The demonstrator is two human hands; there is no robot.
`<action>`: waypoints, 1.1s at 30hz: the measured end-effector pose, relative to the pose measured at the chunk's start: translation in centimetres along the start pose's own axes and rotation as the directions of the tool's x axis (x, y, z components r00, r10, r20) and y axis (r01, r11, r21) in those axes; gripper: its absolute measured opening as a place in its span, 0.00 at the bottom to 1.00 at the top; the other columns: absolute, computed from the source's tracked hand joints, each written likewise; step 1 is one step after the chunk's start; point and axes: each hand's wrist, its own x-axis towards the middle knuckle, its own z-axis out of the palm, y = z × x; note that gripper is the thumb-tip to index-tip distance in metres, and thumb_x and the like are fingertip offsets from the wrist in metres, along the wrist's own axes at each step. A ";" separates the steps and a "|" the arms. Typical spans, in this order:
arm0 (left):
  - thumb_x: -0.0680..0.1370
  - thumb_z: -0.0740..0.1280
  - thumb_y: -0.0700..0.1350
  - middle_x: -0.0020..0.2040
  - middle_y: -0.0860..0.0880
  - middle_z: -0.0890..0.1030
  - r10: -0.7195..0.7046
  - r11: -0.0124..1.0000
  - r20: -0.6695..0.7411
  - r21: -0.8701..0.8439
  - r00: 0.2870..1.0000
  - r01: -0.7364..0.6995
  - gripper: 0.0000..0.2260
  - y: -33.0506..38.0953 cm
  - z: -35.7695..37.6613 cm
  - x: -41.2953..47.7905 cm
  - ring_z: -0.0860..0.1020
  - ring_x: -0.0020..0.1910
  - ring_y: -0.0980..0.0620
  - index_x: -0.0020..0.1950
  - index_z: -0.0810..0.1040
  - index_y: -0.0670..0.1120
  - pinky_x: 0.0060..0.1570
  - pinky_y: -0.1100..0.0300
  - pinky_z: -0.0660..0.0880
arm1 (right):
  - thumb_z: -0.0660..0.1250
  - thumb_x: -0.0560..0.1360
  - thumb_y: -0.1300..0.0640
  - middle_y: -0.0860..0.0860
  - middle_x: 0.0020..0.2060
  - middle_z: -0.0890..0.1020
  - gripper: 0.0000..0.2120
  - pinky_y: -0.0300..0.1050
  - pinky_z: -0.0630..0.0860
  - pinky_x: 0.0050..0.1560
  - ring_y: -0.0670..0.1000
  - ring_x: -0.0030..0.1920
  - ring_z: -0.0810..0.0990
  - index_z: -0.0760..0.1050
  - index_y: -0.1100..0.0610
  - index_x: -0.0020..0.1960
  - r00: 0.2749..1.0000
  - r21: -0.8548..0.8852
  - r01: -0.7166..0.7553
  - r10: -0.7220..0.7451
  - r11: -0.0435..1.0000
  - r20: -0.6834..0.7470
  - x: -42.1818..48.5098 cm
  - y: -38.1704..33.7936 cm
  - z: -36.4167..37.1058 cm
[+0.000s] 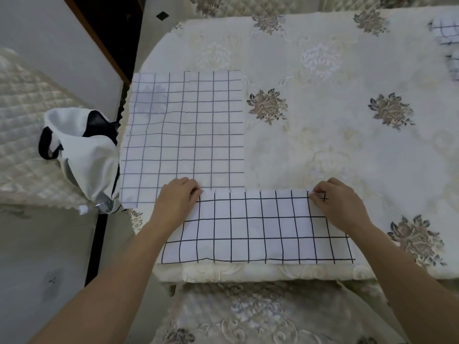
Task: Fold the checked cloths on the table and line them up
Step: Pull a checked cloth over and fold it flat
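Cloth (258, 229) far edge pinched by left hand (177, 198), right hand (337, 202).

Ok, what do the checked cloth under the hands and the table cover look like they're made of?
The checked cloth looks like thin, matte woven fabric, perhaps cotton: it creases sharply and lies flat. The table cover looks thicker, with a slight sheen and raised, seemingly embroidered flowers; the fibre can't be told.

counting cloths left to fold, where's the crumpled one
In the head view the crumpled cloth lies at the table's far right corner, partly cut by the frame edge, well away from both hands.
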 end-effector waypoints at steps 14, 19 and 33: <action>0.81 0.58 0.53 0.71 0.47 0.72 0.054 0.990 -0.031 0.135 0.998 -0.049 0.18 5.4 0.8 -10.7 0.72 0.68 0.47 0.67 0.74 0.46 0.68 0.46 0.68 | 0.68 0.78 0.52 0.56 0.51 0.78 0.10 0.50 0.74 0.44 0.58 0.50 0.76 0.79 0.56 0.55 0.990 -0.038 -0.099 0.094 0.994 -0.109 -0.9 -1.3 0.5; 0.83 0.52 0.57 0.80 0.47 0.60 0.039 0.983 0.034 0.177 0.999 -0.044 0.26 8.3 2.7 -11.7 0.57 0.79 0.48 0.78 0.63 0.46 0.76 0.44 0.57 | 0.66 0.79 0.56 0.61 0.62 0.76 0.17 0.60 0.73 0.61 0.64 0.62 0.74 0.74 0.62 0.64 0.899 -0.143 0.116 -0.165 0.983 -0.406 -6.7 -5.8 3.2; 0.83 0.47 0.63 0.82 0.48 0.47 0.048 0.953 0.123 0.293 0.991 -0.082 0.29 8.1 7.4 -9.6 0.45 0.81 0.48 0.82 0.49 0.54 0.77 0.41 0.50 | 0.45 0.83 0.38 0.51 0.81 0.52 0.32 0.57 0.51 0.79 0.52 0.81 0.48 0.50 0.54 0.81 0.987 -0.264 0.023 -0.064 0.964 -0.147 -10.2 -4.5 11.3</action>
